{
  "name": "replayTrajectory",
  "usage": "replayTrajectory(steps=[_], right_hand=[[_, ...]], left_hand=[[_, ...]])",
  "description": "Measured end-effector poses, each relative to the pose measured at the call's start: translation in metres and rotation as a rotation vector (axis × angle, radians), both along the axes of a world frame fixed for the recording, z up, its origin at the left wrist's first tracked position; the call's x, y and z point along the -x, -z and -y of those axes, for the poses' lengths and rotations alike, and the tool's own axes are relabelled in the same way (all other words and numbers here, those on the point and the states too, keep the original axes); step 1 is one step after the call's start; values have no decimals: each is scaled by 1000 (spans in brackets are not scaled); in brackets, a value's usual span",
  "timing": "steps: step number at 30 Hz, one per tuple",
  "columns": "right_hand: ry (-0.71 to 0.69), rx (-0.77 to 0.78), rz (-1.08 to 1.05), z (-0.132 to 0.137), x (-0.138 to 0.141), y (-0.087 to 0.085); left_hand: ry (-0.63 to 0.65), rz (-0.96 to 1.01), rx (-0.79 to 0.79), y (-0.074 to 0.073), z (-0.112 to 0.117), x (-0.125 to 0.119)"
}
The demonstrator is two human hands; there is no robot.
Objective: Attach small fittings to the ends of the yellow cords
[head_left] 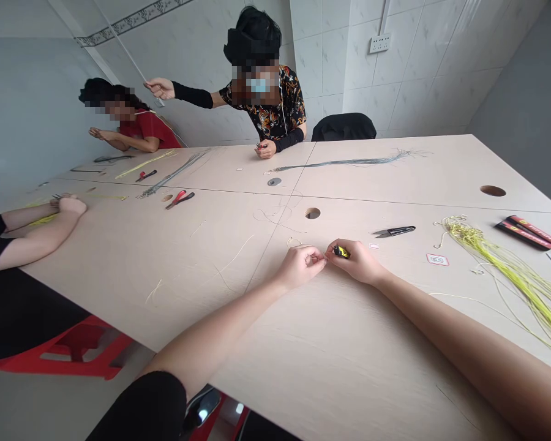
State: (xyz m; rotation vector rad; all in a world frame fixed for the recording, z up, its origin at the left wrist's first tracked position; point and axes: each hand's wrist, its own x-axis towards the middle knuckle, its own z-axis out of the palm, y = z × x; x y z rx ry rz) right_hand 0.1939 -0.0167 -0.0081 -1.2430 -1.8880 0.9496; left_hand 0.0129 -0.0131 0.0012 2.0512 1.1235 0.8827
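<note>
Right hand [356, 262]: fingers wrapped around a small yellow-and-black tool [342, 252], held at the middle of the near tabletop [275, 367]. Left hand [302, 266] just left of it: fingertips pinched together, can't tell on what, too small. Loop of yellow cord [294, 242] just beyond the left hand. Black snips [397, 232] lie farther right, yellow cord bundle [509, 269] at far right, label card [438, 260] between them.

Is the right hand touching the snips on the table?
Apart. The head view shows a strip of bare table between the right hand and the snips.
</note>
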Motion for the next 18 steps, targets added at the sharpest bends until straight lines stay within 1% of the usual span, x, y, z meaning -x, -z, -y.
replayTrajectory(steps=[7, 13, 18], right_hand=[[-14, -15, 2, -1, -1, 1], [-15, -7, -19, -1, -1, 1], [-16, -13, -8, -1, -1, 2]], left_hand=[[-17, -7, 13, 1, 0, 0], [-26, 16, 153, 0, -1, 0], [-36, 36, 200, -1, 0, 1]])
